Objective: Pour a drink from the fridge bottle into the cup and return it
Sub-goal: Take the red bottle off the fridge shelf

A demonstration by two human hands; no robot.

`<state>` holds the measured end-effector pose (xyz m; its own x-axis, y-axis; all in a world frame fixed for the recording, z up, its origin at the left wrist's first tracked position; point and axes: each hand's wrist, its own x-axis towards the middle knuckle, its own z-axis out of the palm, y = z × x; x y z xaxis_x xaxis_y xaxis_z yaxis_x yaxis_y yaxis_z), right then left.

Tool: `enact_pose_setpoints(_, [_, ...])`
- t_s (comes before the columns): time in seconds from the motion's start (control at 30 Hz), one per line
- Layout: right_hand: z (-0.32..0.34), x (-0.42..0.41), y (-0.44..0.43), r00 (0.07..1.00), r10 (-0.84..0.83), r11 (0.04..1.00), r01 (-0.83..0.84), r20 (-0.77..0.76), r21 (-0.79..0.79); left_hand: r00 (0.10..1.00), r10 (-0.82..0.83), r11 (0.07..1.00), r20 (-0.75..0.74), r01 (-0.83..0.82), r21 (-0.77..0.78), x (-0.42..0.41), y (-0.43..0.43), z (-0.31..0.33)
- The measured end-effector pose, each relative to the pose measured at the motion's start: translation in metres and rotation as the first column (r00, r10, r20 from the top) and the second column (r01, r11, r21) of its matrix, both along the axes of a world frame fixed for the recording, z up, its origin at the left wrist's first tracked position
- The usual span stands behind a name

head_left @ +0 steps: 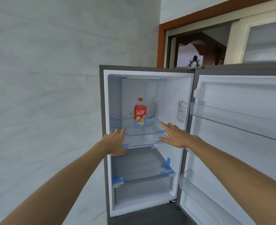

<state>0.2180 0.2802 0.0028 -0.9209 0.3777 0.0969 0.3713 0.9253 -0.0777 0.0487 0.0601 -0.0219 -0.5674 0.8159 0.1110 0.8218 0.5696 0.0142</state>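
Note:
A red-labelled bottle (139,113) with a red cap stands upright near the back of the upper glass shelf (143,133) inside the open fridge (173,95). My left hand (116,141) is stretched out at the shelf's front left corner, fingers spread and holding nothing. My right hand (174,135) reaches in at the shelf's front right, also flat and empty. Both hands are short of the bottle and do not touch it. No cup is in view.
The fridge door (241,143) hangs open on the right with clear door bins. A lower shelf and drawer (142,187) carry blue tape strips. A pale tiled wall fills the left; a small clock ornament (194,62) sits on top of the fridge.

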Motion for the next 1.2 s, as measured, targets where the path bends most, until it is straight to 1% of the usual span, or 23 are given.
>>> enact_pose_setpoints(0.23, [-0.006, -0.046, 0.072, 1.0, 0.028, 0.998, -0.028, -0.011, -0.054, 1.0, 0.018, 1.0, 0.014, -0.018, -0.004, -0.032, 0.075, 0.0])
enact_pose_setpoints(0.4, [-0.013, -0.071, 0.109, 0.999, 0.038, 0.995, -0.04, -0.015, -0.094, 0.999, 0.047, 0.999, 0.025, -0.047, 0.0, -0.058, 0.106, 0.0])
enact_pose_setpoints(0.6, [-0.021, -0.101, 0.137, 0.997, 0.057, 0.99, -0.062, -0.043, -0.127, 0.996, 0.082, 0.997, 0.028, -0.081, -0.018, -0.086, 0.13, -0.002])
enact_pose_setpoints(0.87, [-0.02, -0.149, 0.161, 0.995, 0.074, 0.988, -0.083, -0.068, -0.132, 0.994, 0.106, 0.994, 0.029, -0.105, -0.032, -0.131, 0.16, -0.016])
enact_pose_setpoints(1.07, [-0.014, -0.194, 0.18, 0.996, 0.061, 0.989, -0.068, -0.057, -0.128, 0.994, 0.105, 0.994, 0.042, -0.105, -0.007, -0.178, 0.191, -0.016])
enact_pose_setpoints(1.2, [-0.011, -0.228, 0.193, 0.997, 0.057, 0.989, -0.063, -0.046, -0.133, 0.99, 0.133, 0.991, 0.038, -0.133, -0.008, -0.205, 0.213, -0.014])
